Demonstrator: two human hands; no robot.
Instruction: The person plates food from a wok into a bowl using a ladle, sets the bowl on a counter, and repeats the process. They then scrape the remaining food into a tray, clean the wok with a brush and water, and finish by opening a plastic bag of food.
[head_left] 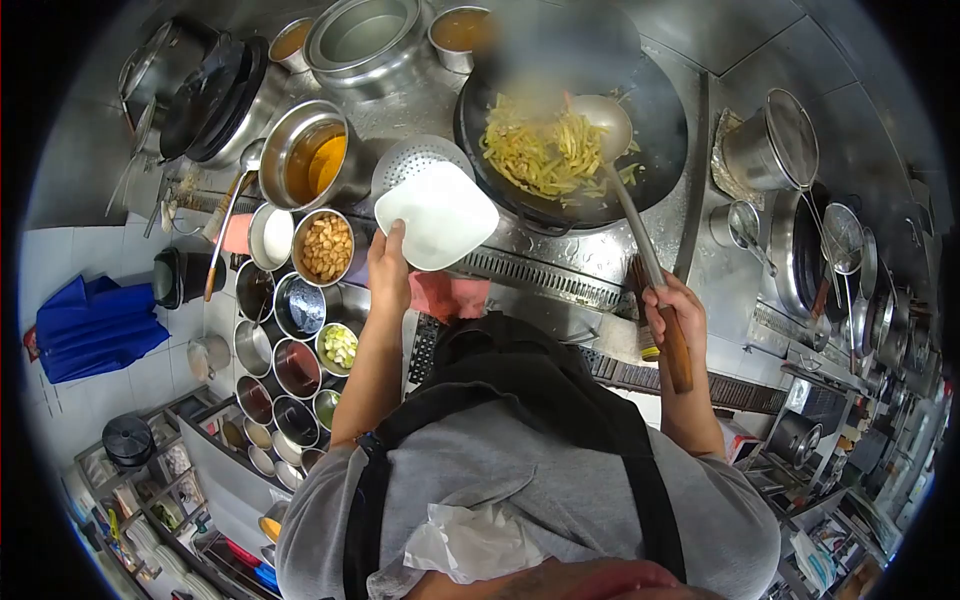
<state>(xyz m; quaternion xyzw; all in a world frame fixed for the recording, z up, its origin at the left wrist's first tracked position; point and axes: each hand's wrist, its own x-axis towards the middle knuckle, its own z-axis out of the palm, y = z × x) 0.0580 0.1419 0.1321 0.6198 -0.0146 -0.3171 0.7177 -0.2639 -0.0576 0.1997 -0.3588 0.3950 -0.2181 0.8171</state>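
Two hands are in view. The left hand (390, 268) is clamped on one white dish (440, 212), with the thumb over the rim at the near left edge; the dish bears no food. The right hand (676, 315) is closed around the wooden handle of one ladle (648, 232). The ladle extends far and slightly left, and its single bowl rests among the food in one black wok (655, 165).

The wok stands to the far right of the dish. It contains one heap of yellow-green strips (535, 158), too many to count. A grey blur covers the wok's far side.

One perforated strainer (408, 160) lies beyond the dish and partly behind it; contact between the two cannot be determined. Left of the strainer stands one steel pot (279, 165) of orange liquid. Two containers are set side by side on the near side of this pot: one with white contents (276, 238), one with brown cubes (325, 248). Further near, a group of more than ten round containers (297, 367) is arranged in rows.

At the far edge, one large steel pot (408, 50) stands between two small containers of brownish liquid (290, 42). One red cloth (450, 295) lies just near of the dish.
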